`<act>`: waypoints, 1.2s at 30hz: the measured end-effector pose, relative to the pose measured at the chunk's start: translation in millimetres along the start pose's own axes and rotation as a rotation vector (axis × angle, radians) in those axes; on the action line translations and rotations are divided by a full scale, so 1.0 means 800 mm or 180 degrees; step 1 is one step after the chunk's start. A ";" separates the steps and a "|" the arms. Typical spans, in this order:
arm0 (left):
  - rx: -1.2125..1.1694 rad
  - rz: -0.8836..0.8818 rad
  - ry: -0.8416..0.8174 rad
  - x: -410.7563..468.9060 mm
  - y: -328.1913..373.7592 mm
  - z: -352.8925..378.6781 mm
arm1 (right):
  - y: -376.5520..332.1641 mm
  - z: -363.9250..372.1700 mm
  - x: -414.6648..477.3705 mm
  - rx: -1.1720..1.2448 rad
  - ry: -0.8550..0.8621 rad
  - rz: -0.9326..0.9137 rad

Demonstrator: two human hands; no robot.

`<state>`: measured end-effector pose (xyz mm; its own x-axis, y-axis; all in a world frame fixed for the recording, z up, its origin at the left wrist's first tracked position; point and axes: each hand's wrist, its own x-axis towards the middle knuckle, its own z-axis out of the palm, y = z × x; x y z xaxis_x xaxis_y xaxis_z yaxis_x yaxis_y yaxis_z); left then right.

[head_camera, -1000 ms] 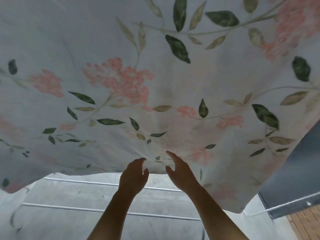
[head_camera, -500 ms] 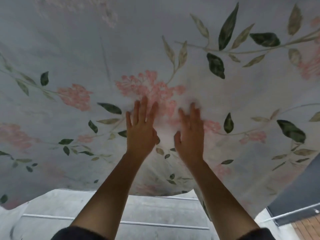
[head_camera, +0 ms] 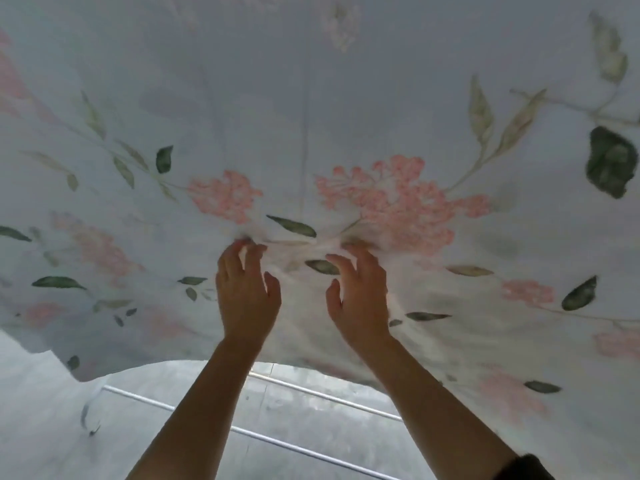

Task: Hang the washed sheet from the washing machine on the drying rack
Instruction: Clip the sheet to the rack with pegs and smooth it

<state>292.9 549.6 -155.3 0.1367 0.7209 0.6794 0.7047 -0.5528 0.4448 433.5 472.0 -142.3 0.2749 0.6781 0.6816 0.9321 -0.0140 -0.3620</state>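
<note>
A pale sheet point(head_camera: 311, 98) printed with pink flowers and green leaves is spread over the drying rack and fills most of the head view. My left hand point(head_camera: 244, 292) and my right hand point(head_camera: 360, 296) lie side by side on its middle, fingers curled and pressing into the cloth, which wrinkles between the fingertips. Thumbs stand apart from the fingers. Neither hand wraps a fold. White rack bars point(head_camera: 311, 393) show below the sheet's near edge, between my forearms.
A grey floor point(head_camera: 45, 427) lies below the rack. The sheet's near hem hangs lower at the left point(head_camera: 83, 372) and far right. Whatever is beyond the sheet is hidden.
My hands went from flat, spread palms on the sheet to curled fingers dragging the cloth. The flower print has shifted right and toward me, and the view has moved closer.
</note>
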 end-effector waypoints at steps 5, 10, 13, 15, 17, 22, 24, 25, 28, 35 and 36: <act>0.0829 0.0044 -0.1976 0.056 -0.099 0.005 | -0.033 0.081 0.029 -0.1302 -0.1143 -0.0201; 0.0963 -0.0583 -0.4226 0.018 -0.204 0.005 | -0.048 0.132 -0.031 -0.1034 -0.3814 0.1478; 0.0809 -0.0288 -0.3690 0.023 -0.239 -0.014 | -0.089 0.149 -0.036 -0.0909 -0.3171 0.1418; 0.0701 -0.0093 -0.3349 0.028 -0.264 -0.036 | -0.128 0.166 -0.033 -0.0640 -0.2870 0.1407; 0.0442 0.0073 -0.2835 0.039 -0.284 -0.056 | -0.164 0.182 -0.024 -0.0379 -0.2339 0.1223; -0.0189 0.0232 -0.0883 0.078 -0.303 -0.094 | -0.235 0.204 0.009 -0.0295 -0.0543 0.0543; -0.0243 0.0325 -0.0242 0.102 -0.302 -0.104 | -0.257 0.204 0.034 -0.0391 -0.0136 0.0193; -0.0200 0.0384 -0.0009 0.118 -0.301 -0.108 | -0.266 0.207 0.049 -0.0465 -0.0008 0.0021; 0.0361 0.0513 -0.0227 0.157 -0.318 -0.093 | -0.263 0.238 0.083 -0.1062 -0.0176 0.0003; 0.1236 -0.0613 -0.4429 0.146 -0.412 -0.064 | -0.216 0.316 0.061 -0.1018 -0.4130 0.1515; 0.1135 -0.0658 -0.3940 0.142 -0.426 -0.067 | -0.222 0.324 0.059 -0.0991 -0.3855 0.1331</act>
<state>30.5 797.4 -198.6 0.4161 0.7888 -0.4524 0.9084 -0.3831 0.1675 219.8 696.9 -210.8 0.3213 0.8033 -0.5014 0.8886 -0.4389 -0.1336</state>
